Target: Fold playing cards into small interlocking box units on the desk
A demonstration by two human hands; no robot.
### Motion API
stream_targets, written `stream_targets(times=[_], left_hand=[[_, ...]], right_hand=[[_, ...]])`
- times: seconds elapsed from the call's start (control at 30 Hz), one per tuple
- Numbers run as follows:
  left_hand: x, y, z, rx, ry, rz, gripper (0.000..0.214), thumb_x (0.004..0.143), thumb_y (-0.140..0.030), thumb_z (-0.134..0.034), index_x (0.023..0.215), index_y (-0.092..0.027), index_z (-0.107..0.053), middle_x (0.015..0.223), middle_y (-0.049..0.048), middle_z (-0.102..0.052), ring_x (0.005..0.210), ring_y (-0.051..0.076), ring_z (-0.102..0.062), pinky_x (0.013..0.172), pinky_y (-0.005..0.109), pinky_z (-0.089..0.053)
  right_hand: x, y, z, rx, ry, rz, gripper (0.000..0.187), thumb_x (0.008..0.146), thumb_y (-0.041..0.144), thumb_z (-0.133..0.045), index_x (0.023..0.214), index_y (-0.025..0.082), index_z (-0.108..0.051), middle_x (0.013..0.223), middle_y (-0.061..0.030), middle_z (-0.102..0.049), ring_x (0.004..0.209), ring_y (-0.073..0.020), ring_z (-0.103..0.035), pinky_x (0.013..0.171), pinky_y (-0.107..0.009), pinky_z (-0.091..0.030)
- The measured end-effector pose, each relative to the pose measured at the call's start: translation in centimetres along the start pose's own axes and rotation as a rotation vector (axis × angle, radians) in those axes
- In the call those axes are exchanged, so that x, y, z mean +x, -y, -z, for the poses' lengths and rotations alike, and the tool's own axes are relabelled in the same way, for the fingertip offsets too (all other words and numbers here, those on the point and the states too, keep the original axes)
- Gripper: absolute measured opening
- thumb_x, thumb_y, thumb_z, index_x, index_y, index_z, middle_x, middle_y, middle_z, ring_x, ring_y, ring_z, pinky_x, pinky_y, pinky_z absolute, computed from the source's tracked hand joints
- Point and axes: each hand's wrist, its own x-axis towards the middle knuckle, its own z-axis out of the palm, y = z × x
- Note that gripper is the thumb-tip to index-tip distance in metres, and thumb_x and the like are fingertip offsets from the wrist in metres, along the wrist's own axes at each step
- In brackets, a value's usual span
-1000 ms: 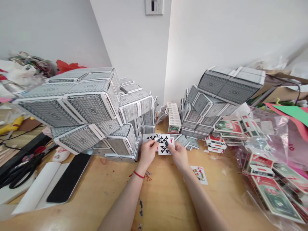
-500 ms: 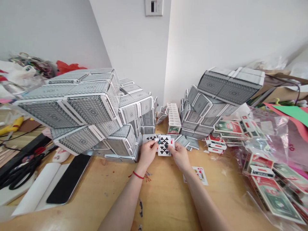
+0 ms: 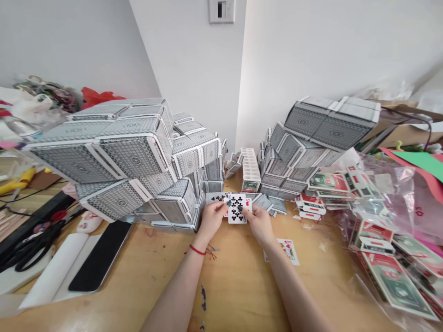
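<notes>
A ten of clubs (image 3: 237,201) faces me, held upright between my two hands just above the table. My left hand (image 3: 213,220) pinches its left edge, thumb on the front, and my right hand (image 3: 259,225) grips the right side with the thumb across the face. Just behind it shows part of a nine of hearts (image 3: 248,202). At the left, past my left fingers, lies another black-suited card (image 3: 216,198), partly covered. Under my right forearm a king card (image 3: 290,251) rests face up on the table.
Stacked blocks of folded grey-backed cards rise at left (image 3: 134,159) and right (image 3: 304,161). Between them stands a row of card boxes (image 3: 250,168). Loose grey-backed cards (image 3: 266,203) lie near my right hand. Green-and-red card packs (image 3: 398,283), a black phone (image 3: 100,258) and scissors (image 3: 38,244) flank the wooden table (image 3: 235,286).
Both hands and the cards stay almost in place. My right thumb has shifted slightly on the ten of clubs, and the view has moved very little.
</notes>
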Motion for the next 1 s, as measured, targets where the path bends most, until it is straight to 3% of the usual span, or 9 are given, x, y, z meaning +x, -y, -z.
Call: stream_targets(times=[0.2,0.5,0.73,1.0], left_hand=[[-0.08,-0.61,0.29,-0.324,0.125,0.164,0.034,0.064,-0.037,-0.064,0.084,-0.010,-0.066,0.072,0.0063,-0.064,0.065,0.015,-0.056,0.060,0.027,-0.045],[-0.14,-0.81,0.13,-0.402,0.220,0.195,0.030,0.065,-0.031,-0.066,0.086,-0.011,-0.066,0.080,0.0079,-0.066,0.078,0.017,-0.059,0.073,0.030,-0.045],[-0.06,-0.74,0.02,-0.438,0.257,0.224,0.031,0.066,-0.033,-0.066,0.087,-0.011,-0.065,0.086,0.0089,-0.066,0.083,0.019,-0.058,0.072,0.029,-0.044],[-0.09,-0.60,0.10,-0.455,0.287,0.221,0.030,0.066,-0.031,-0.066,0.090,-0.013,-0.065,0.081,0.0065,-0.066,0.076,0.015,-0.057,0.071,0.028,-0.043]], right_hand=[[0.17,-0.10,0.13,0.019,-0.014,0.002,0.042,0.062,0.049,-0.063,0.087,0.014,-0.065,0.074,-0.0064,-0.068,0.067,-0.0216,-0.061,0.061,-0.032,-0.048],[-0.09,0.39,0.36,0.064,-0.028,0.025,0.039,0.060,0.048,-0.066,0.083,0.015,-0.063,0.078,-0.0066,-0.068,0.069,-0.0211,-0.061,0.064,-0.033,-0.048],[0.02,0.29,0.51,0.054,-0.007,0.041,0.044,0.060,0.049,-0.066,0.087,0.015,-0.063,0.079,-0.0072,-0.069,0.069,-0.0215,-0.062,0.063,-0.034,-0.048],[0.02,0.16,0.54,0.069,0.030,0.057,0.043,0.063,0.046,-0.064,0.093,0.015,-0.063,0.078,-0.0060,-0.069,0.066,-0.0203,-0.062,0.062,-0.033,-0.048]])
